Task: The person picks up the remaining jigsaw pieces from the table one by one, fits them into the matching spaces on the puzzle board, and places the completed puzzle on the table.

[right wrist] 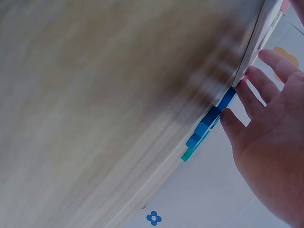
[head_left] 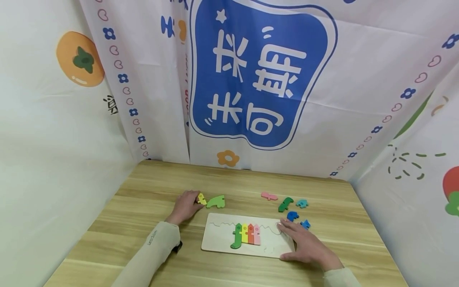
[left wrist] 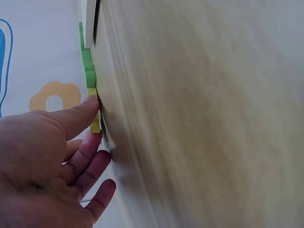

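**Left hand (head_left: 185, 206) pinches a yellow piece (head_left: 202, 198); right hand (head_left: 305, 241) rests on a pale board (head_left: 215, 239)**

Nearest, the board lies flat, its near long edge roughly parallel to the table's (head_left: 215, 275) far edge. The right hand's thumb sits at the board's near right corner and its spread fingers reach toward the far right corner, clamped on nothing, apparently to steady it. A row of four upright pieces (head_left: 251, 235) stands near the board's middle, sides together, probably so their edges interlock; bare board shows on either side.

Past the far right corner lie a blue piece (head_left: 305, 224) and a dark blue piece (head_left: 292, 216), the latter just beside the right fingers. Beyond them are a dark green piece (head_left: 285, 204) and a teal piece (head_left: 302, 203).

Beyond the board's far left corner, the left thumb and fingertips hold the yellow piece low to the wood, near a light green piece (head_left: 216, 201); whether those two join I cannot tell. A strip of wood separates that pair from the board, giving sliding room.

Farthest lies a pink piece (head_left: 269, 195), short of the far edge, where printed cloth (head_left: 161, 139) likely limits reach.
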Tool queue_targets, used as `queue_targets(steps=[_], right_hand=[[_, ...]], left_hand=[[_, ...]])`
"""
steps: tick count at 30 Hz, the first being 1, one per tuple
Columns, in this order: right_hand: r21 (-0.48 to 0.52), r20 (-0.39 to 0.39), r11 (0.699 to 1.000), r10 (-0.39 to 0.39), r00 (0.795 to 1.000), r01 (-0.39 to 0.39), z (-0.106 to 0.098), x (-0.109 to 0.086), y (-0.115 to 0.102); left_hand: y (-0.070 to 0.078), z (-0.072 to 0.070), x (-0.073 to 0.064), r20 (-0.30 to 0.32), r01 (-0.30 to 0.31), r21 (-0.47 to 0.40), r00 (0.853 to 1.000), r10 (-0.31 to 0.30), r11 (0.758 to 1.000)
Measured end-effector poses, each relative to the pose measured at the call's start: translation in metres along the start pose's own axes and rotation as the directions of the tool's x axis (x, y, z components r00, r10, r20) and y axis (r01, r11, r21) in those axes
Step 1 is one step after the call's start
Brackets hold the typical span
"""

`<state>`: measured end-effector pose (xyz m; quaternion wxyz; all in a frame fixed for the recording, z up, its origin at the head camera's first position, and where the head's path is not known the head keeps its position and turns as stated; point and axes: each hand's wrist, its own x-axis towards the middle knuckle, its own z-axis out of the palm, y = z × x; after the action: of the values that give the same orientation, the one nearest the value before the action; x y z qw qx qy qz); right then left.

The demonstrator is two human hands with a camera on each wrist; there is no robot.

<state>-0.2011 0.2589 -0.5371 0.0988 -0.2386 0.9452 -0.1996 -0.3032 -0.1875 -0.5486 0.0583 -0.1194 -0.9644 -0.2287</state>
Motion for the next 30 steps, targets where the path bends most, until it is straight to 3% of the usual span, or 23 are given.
queue_targets(steps=[7, 11, 17, 25, 28, 30], right_hand=[[0.004, 0.005, 1.0, 0.001, 1.0, -0.001, 0.0, 0.0, -0.001], [0.002, 0.006, 1.0, 0.001, 1.0, -0.001, 0.0, -0.001, -0.003], [0.016, 0.013, 1.0, 0.007, 1.0, -0.007, -0.001, -0.002, -0.004], [0.01, 0.008, 1.0, 0.013, 1.0, -0.013, 0.0, 0.0, -0.003], [0.007, 0.008, 1.0, 0.017, 1.0, -0.017, 0.001, 0.0, -0.002], [0.0, 0.006, 1.0, 0.016, 1.0, -0.016, 0.001, 0.0, -0.001]], left_hand=[[0.0, -0.001, -0.001, -0.018, -0.01, -0.027, 1.0, 0.01, 1.0], [0.004, -0.004, -0.005, -0.059, -0.08, -0.048, 0.995, 0.077, 0.996], [0.019, -0.012, -0.016, -0.064, -0.227, -0.105, 0.973, 0.221, 0.968], [0.03, -0.009, -0.026, -0.068, -0.358, -0.054, 0.933, 0.355, 0.932], [0.038, -0.008, -0.032, -0.044, -0.387, -0.083, 0.922, 0.385, 0.918], [0.044, -0.006, -0.036, 0.001, -0.383, -0.111, 0.923, 0.386, 0.917]])
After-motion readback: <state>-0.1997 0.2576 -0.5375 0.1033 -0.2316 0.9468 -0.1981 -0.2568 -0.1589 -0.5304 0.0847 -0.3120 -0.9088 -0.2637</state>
